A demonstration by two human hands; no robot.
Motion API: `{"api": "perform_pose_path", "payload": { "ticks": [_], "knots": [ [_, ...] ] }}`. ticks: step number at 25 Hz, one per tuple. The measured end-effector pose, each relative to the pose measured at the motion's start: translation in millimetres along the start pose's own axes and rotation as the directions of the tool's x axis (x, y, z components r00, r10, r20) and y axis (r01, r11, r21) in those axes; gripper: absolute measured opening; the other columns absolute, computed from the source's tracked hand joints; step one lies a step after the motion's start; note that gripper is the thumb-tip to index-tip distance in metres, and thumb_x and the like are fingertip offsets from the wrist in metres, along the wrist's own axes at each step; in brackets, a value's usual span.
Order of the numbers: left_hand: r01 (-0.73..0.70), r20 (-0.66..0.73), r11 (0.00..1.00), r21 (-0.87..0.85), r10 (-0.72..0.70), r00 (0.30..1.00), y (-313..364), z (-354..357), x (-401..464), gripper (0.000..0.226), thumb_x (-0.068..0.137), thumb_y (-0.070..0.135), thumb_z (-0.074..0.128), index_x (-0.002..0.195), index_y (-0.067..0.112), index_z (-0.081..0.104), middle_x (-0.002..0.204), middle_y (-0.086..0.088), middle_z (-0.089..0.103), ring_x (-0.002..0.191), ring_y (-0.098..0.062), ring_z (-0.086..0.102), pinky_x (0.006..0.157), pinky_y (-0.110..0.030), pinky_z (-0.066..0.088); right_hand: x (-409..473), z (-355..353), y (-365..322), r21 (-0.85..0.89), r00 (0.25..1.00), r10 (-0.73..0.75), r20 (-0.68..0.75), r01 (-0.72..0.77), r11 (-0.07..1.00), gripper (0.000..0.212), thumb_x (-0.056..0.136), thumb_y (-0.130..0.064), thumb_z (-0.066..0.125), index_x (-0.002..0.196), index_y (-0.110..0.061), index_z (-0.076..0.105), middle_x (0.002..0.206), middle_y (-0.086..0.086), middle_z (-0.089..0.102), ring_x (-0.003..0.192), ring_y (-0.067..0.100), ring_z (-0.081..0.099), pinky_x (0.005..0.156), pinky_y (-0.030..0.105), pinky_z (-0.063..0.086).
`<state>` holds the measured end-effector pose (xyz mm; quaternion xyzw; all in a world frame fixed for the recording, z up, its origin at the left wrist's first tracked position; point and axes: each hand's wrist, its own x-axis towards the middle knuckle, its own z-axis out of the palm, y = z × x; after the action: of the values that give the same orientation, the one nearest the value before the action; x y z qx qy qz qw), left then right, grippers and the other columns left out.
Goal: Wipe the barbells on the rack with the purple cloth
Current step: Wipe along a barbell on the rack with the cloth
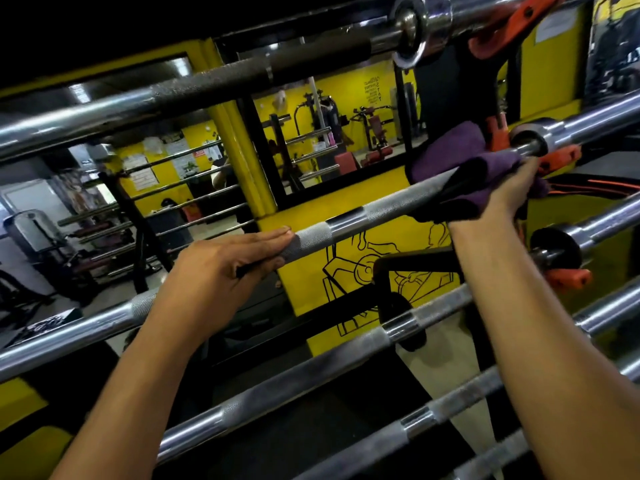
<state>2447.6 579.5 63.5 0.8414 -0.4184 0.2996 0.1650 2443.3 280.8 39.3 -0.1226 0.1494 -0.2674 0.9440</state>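
Observation:
Several steel barbells lie across the rack, slanting up to the right. On the middle barbell [349, 221] my left hand [221, 268] holds the knurled shaft, fingers laid straight over the top and thumb underneath. Further right on the same bar, my right hand [502, 195] grips the purple cloth [460, 157], which is wrapped around the shaft just short of the collar [530, 142]. The bar's sleeve runs on to the right edge of the view.
A thicker dark bar [242, 77] crosses above, and more barbells [311, 372] run below my arms. Orange rack hooks [568, 278] hold the bars at the right. Behind stand a yellow wall [304, 292] and a mirror [329, 133] reflecting gym machines.

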Motion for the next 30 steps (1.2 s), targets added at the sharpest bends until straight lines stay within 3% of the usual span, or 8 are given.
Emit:
{"api": "perform_pose_path", "payload": {
  "ticks": [9,13,16,20,22,25,26,30],
  "knots": [
    [-0.005,-0.035,1.0,0.009,0.006,0.999,-0.3,3.5,-1.0,0.039,0.09,0.024,0.071,0.127,0.035,0.067,0.129,0.025,0.062,0.121,0.004,0.058,0.1,-0.036,0.053,4.2,-10.8,-5.1,-0.025,0.989,-0.029,0.148,0.033,0.999,0.05,0.094,-0.067,0.044,0.12,-0.026,0.055,0.12,0.008,0.063,0.106,0.029,0.065,0.085,0.046,0.058],
    [-0.046,-0.057,0.999,0.01,0.046,0.997,-2.0,4.8,-1.8,0.035,0.093,0.033,0.066,0.127,0.035,0.066,0.13,0.024,0.062,0.12,0.001,0.06,0.096,-0.039,0.056,-6.0,-14.3,-5.5,-0.17,0.985,-0.036,0.168,0.065,0.983,0.048,0.1,-0.062,0.036,0.122,-0.025,0.057,0.098,0.0,0.067,0.087,0.019,0.065,0.063,0.029,0.053],
    [-0.07,-0.058,0.995,0.075,0.075,0.996,-4.7,6.8,0.1,0.036,0.093,0.037,0.06,0.129,0.037,0.065,0.131,0.024,0.06,0.119,-0.001,0.06,0.093,-0.037,0.057,-34.1,-37.7,24.0,-0.409,0.98,-0.162,0.112,0.194,0.891,0.044,0.098,-0.052,0.052,0.127,-0.019,0.057,0.11,0.002,0.07,0.103,0.021,0.069,0.077,0.03,0.058],
    [-0.088,-0.019,0.984,0.156,0.092,0.996,-4.5,5.8,1.1,0.037,0.097,0.035,0.059,0.133,0.042,0.059,0.135,0.029,0.052,0.114,-0.007,0.064,0.087,-0.038,0.058,-83.4,-64.4,55.9,-0.411,0.638,-0.651,0.411,0.767,0.493,0.065,0.09,-0.064,0.055,0.131,-0.013,0.056,0.116,0.005,0.066,0.104,0.014,0.067,0.09,0.033,0.056],
    [-0.092,0.012,0.981,0.17,0.091,0.996,-2.2,5.4,2.2,0.043,0.096,0.029,0.06,0.136,0.042,0.056,0.137,0.026,0.052,0.112,-0.013,0.066,0.085,-0.038,0.058,-79.9,-46.0,61.6,-0.386,0.409,-0.511,0.756,0.909,0.156,0.05,0.094,-0.061,0.053,0.121,-0.02,0.06,0.12,0.01,0.064,0.112,0.019,0.061,0.099,0.045,0.05],
    [-0.055,0.048,0.985,0.162,0.048,0.998,-0.7,4.3,1.9,0.041,0.099,0.034,0.057,0.138,0.046,0.053,0.142,0.029,0.049,0.121,-0.015,0.061,0.087,-0.039,0.057,-57.8,-12.7,74.9,-0.34,0.223,-0.296,0.929,0.831,-0.44,0.035,0.092,-0.047,0.057,0.11,-0.017,0.062,0.109,0.012,0.067,0.113,0.02,0.047,0.111,0.051,0.035],
    [-0.048,0.062,0.985,0.164,0.039,0.997,-0.5,4.5,1.8,0.041,0.1,0.035,0.055,0.139,0.047,0.051,0.144,0.03,0.047,0.123,-0.015,0.059,0.087,-0.04,0.056,-56.5,2.4,72.2,-0.334,0.227,-0.254,0.94,0.763,-0.554,0.031,0.092,-0.047,0.054,0.095,-0.018,0.062,0.09,0.008,0.066,0.101,0.023,0.051,0.104,0.045,0.037],
    [-0.041,0.059,0.974,0.222,0.028,0.998,4.1,2.8,2.1,0.041,0.103,0.036,0.049,0.142,0.049,0.046,0.147,0.031,0.043,0.126,-0.013,0.056,0.086,-0.034,0.054,-69.5,49.2,52.3,-0.419,0.648,-0.009,0.761,0.482,-0.77,0.041,0.096,-0.055,0.047,0.077,-0.019,0.05,0.078,0.002,0.05,0.079,0.024,0.045,0.078,0.035,0.032]
  ]
}}
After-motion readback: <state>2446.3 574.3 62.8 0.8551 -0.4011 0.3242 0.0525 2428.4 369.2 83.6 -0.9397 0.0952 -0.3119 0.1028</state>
